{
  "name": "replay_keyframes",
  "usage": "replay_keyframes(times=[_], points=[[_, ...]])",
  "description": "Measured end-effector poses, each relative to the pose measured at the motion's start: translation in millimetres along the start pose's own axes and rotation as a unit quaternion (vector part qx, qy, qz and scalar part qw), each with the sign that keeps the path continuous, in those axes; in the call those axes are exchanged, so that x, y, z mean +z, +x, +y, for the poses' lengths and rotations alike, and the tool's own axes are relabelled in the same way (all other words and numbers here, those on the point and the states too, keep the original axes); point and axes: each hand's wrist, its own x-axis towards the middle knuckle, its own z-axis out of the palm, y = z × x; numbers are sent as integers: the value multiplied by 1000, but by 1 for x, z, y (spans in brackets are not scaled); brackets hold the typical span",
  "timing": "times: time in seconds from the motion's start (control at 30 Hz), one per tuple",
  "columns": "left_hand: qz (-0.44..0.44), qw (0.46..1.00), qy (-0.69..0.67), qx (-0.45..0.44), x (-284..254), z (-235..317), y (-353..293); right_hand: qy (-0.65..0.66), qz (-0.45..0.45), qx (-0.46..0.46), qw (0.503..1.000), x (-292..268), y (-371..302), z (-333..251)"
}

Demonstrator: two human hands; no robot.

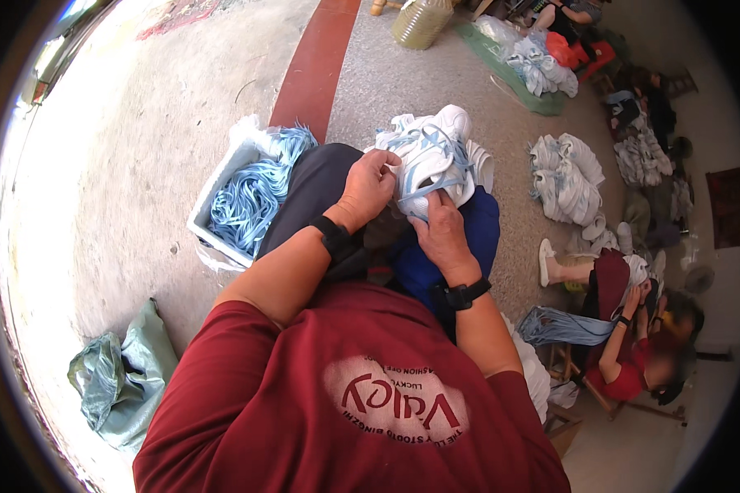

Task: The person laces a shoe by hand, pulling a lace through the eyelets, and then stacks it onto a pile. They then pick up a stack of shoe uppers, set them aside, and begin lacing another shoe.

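A white sneaker [423,170] with light blue laces [437,146] lies over my knees, close to other white shoes [454,120] just beyond it. My left hand [370,187] has its fingers pinched together at the sneaker's left edge, by a blue lace; the fingertips are small and partly hidden. From below, my right hand [444,232] grips the near end of the same sneaker, thumb on top. Left of my leg stands a white foam box [203,220] lined with clear plastic, heaped with loose light blue laces [247,197].
A green sack [127,374] rests on the floor at lower left. To the right are a pile of white shoes [566,177] and a seated co-worker [625,361] beside a blue lace bundle [563,326]. More shoes lie on a green sheet [543,102] near a large plastic jug [422,23].
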Motion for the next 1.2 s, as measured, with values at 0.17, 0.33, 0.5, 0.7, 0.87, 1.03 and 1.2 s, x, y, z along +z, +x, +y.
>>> replay_keyframes(times=[0.17,0.33,0.5,0.7,0.87,1.03,1.2], points=[[11,999,-5,-36,-5,-3,7,202,-16,77,976,-23,6,4],[14,998,-6,-58,-1,-16,12,2,-143,-20,989,-16,30,-8],[20,997,50,-53,-4,-25,17,-67,-57,20,996,4,38,-4],[31,959,-198,-202,-22,-37,16,300,-43,209,930,-56,24,39],[39,903,-296,-308,-5,-18,26,314,-74,140,936,-43,25,52],[-33,887,-204,-414,9,-38,21,129,-75,83,985,5,44,40],[-108,849,-281,-434,10,-65,28,118,-87,97,984,19,26,44]])
